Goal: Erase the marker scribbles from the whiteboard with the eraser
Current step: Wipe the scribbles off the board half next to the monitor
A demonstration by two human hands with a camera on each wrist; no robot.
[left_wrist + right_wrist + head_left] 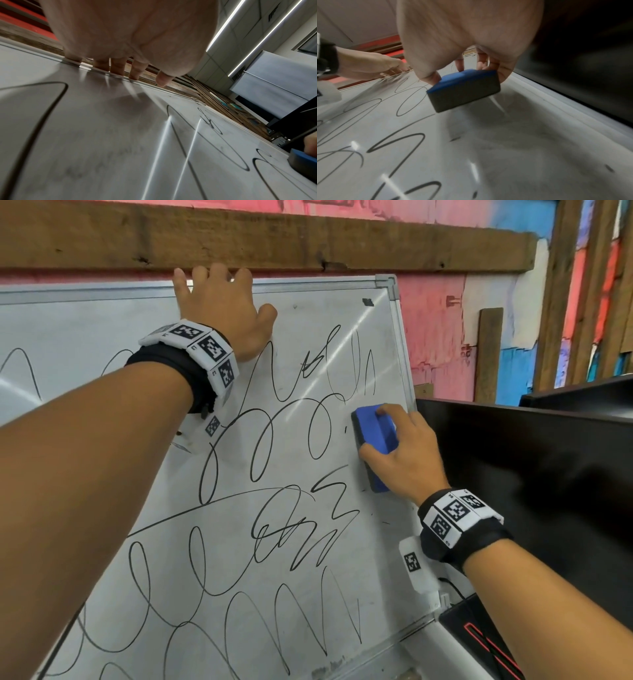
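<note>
The whiteboard (102, 330) leans tilted in front of me and is covered with black marker scribbles (274, 440). My right hand (407, 453) grips the blue eraser (375, 436), thumb on one side and fingers on the other. It presses the eraser's dark felt (464, 98) flat on the board near the right frame. The strip below the eraser (522, 142) shows only faint grey smears. My left hand (219, 306) lies on the board's top, its fingers (118, 67) hooked over the upper frame. The eraser (302, 161) also shows at the right edge of the left wrist view.
A thick wooden beam (274, 237) runs just above the board's top edge. A black cabinet (531, 474) stands close against the board's right frame. A black device with red lines (479, 635) sits by the lower right corner. Wooden planks (489, 354) lean on the painted wall.
</note>
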